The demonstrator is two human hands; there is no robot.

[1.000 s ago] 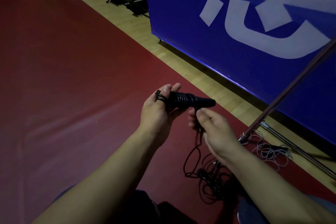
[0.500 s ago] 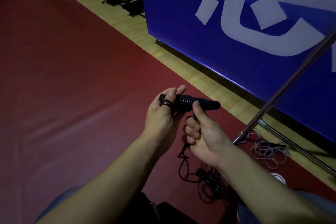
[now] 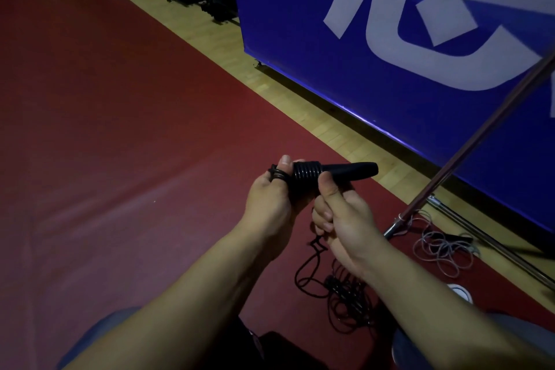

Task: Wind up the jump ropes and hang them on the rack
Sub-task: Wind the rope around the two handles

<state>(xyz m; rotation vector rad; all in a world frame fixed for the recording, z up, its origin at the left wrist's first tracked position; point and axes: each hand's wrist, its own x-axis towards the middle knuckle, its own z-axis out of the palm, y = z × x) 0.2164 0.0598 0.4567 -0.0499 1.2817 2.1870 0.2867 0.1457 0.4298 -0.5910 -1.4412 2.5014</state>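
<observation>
Rose from low beside the cord to tuck right hand (image 3: 336, 213), fingers curled round cord (image 3: 312, 264), against handle (image 3: 345, 173). Kept handle clamped in left hand (image 3: 270, 198), thumb over coils (image 3: 306, 173). Another turn likely laid; plenty slack down on floor (image 3: 120, 129).

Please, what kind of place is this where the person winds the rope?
Probably an indoor sports hall or gym. The red floor borders a strip of wooden floor, a large blue banner stands alongside, and jump ropes lie by a metal rack.

bare forearms (image 3: 186, 294), grey trouser knees (image 3: 510, 327)
</observation>
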